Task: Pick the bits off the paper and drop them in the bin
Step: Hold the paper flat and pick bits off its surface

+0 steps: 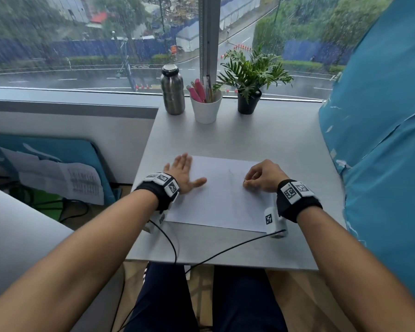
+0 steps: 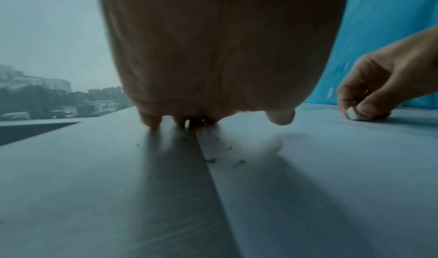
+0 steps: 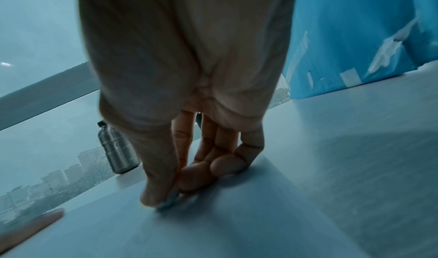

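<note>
A white sheet of paper [image 1: 221, 200] lies on the grey table [image 1: 225, 137]. My left hand [image 1: 186, 170] lies flat with straight fingers on the paper's left edge. Small dark bits [image 2: 209, 160] are scattered on the paper [image 2: 331, 168] just in front of that hand's fingertips [image 2: 151, 121]. Over the paper's right part, my right hand [image 1: 246, 184] pinches a small white eraser [image 2: 354, 114] between thumb and fingers, touching the sheet. In the right wrist view the pale eraser [image 3: 169, 201] shows under the thumb tip. No bin is in view.
At the table's back stand a steel bottle [image 1: 172, 92], a white cup of pens [image 1: 206, 109] and a potted plant [image 1: 249, 92]. A blue sheeted wall [image 1: 381, 140] borders the right side. Black cables [image 1: 173, 240] trail off the table's front edge.
</note>
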Available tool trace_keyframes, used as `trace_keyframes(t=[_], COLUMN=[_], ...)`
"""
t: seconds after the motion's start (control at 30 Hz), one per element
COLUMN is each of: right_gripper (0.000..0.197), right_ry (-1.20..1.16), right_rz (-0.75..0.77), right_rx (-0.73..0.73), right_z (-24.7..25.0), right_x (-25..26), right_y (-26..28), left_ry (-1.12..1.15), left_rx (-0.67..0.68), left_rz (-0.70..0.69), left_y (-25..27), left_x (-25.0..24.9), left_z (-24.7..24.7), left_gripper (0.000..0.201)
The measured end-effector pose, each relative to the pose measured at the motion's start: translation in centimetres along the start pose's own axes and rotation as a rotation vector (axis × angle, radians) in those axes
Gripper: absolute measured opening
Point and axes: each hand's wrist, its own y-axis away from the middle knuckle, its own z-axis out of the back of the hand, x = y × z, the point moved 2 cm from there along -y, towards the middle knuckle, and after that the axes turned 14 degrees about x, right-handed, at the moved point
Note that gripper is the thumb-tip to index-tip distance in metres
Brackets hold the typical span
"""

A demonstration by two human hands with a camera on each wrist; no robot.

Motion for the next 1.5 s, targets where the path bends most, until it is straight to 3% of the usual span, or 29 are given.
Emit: trace_keyframes(t=[0.13,0.17,0.23,0.3,0.37,0.47,0.57,0.67,0.77,0.87,1.03,1.13,1.23,1.37,1.5], right_gripper=[0.01,0.009,0.01,0.011,0.012,0.012,0.011,0.011,0.01,0.009,0.009,0.011,0.013,0.012,0.012], right_ry=[0.005,0.008,0.015,0.02,0.021,0.01,0.006,0.013,0.012,0.005,0.069,0.131,0.106,0.087,0.206], right_rz=[-0.002,-0.002,-0.006,-0.006,-0.005,-0.011,-0.008,-0.006,-0.005,0.003,-0.023,0.047,0.147,0.155,0.238], right_rx=[0.003,0.006,0.007,0.0,-0.007,-0.011,-0.019,-0.021,-0.028,-0.038,-0.028,0.012,-0.039,-0.146,0.102], right_z=[0.0,0.0,0.0,0.0,0.0,0.0,-0.1,-0.2,-0.2,-0.3,-0.3,0.3,1.0,0.7,-0.5], right_x=[0.0,0.0,0.1,0.1,0.2,0.1,0.1,0.2,0.3,0.4,0.8,2.4,4.4,4.8,5.1], right_y=[0.0,0.0,0.0,0.0,0.0,0.2,0.2,0.3,0.4,0.5,0.2,-0.6,-2.6,-4.2,-3.5], left_ry=[-0.015,-0.057,-0.178,-0.257,-0.238,-0.113,-0.019,-0.003,-0.093,-0.149,-0.044,-0.034,-0.035,-0.044,-0.047], left_rx=[-0.053,-0.073,-0.082,-0.015,0.048,0.02,-0.003,-0.063,-0.142,-0.033,0.04,0.064,0.083,0.074,0.06], left_rz=[0.184,0.127,-0.113,-0.317,-0.362,-0.229,0.043,0.188,-0.074,-0.312,-0.22,-0.179,-0.162,-0.16,-0.175], left_y=[1.8,2.2,2.7,3.0,3.1,3.4,4.2,5.0,4.6,3.5,0.9,0.1,-0.2,-0.2,-0.3], left_x=[0.2,-0.4,-2.5,-4.7,-5.2,-2.7,0.5,0.2,-3.6,-7.6,-7.8,-7.1,-7.2,-7.2,-7.1], left_z=[-1.1,-1.5,-2.2,-3.0,-3.6,-3.7,-3.5,-3.1,-2.6,-2.8,-2.0,-1.4,-1.3,-1.4,-1.3], left_gripper=[0.116,0.115,0.108,0.101,0.097,0.098,0.109,0.117,0.111,0.109,0.143,0.159,0.164,0.164,0.164])
